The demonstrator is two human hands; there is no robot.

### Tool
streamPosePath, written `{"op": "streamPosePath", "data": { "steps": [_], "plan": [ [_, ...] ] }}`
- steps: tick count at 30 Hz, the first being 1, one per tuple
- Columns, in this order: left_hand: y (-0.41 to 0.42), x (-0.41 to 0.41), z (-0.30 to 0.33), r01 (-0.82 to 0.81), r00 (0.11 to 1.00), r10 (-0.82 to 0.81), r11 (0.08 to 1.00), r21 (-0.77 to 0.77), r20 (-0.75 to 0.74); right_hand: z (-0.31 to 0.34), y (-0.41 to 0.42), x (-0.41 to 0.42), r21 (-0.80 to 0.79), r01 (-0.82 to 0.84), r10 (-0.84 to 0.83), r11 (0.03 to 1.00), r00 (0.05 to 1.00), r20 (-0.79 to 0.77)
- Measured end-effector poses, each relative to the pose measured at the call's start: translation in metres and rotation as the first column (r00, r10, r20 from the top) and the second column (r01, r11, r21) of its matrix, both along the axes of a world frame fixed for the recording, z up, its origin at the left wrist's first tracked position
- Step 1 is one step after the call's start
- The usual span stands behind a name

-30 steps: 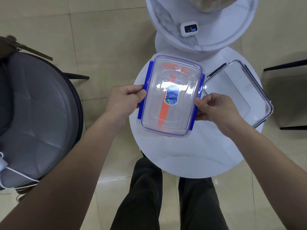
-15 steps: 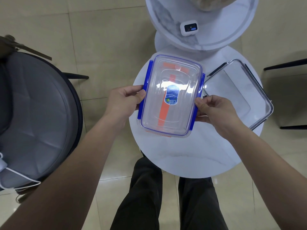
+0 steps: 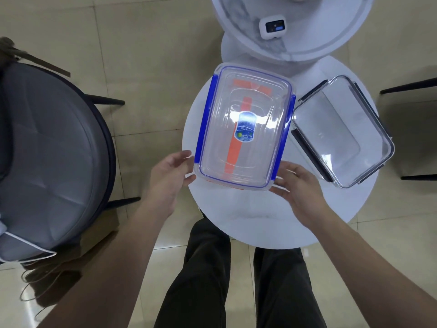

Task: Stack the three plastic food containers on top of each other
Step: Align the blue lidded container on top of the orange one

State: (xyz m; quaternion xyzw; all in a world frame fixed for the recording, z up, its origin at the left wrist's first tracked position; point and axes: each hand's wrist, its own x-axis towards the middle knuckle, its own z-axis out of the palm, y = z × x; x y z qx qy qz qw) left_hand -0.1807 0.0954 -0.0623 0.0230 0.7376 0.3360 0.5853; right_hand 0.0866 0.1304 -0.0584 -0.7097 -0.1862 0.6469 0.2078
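At table's near edge, left hand (image 3: 169, 175) and right hand (image 3: 299, 183) are open, empty, flanking blue-clipped container (image 3: 244, 126) stacked on an orange-clipped one. Grey-clipped container (image 3: 340, 131) sits right, nearer right hand, long axis diagonal near-right.

We are counting two clear containers in plain sight: one blue-clipped container (image 3: 243, 129) and one dark-clipped container (image 3: 340, 133). Orange parts are showing through the blue-clipped one, so a third container (image 3: 234, 159) is lying beneath it. We are seeing two round white tabletops (image 3: 272, 221), one grey chair (image 3: 47, 157), one small white device (image 3: 272, 27), and two hands (image 3: 170, 176).
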Motion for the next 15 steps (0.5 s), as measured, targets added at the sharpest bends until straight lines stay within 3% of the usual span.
{"op": "streamPosePath", "data": {
  "steps": [4, 8, 15],
  "plan": [
    [0.001, 0.003, 0.002, 0.1, 0.995, -0.1, 0.995, 0.025, -0.013, 0.001, -0.01, -0.015, 0.025, -0.074, 0.075, 0.997, 0.996, -0.048],
    [0.0, 0.006, 0.003, 0.189, 0.98, -0.186, 0.981, 0.052, -0.065, -0.004, -0.019, -0.026, 0.062, -0.107, 0.105, 0.992, 0.994, 0.028],
    [-0.009, 0.009, -0.003, 0.233, 0.969, -0.221, 0.967, 0.107, -0.109, -0.007, -0.029, -0.035, 0.08, -0.036, 0.03, 0.996, 0.997, 0.073]
  ]
}}
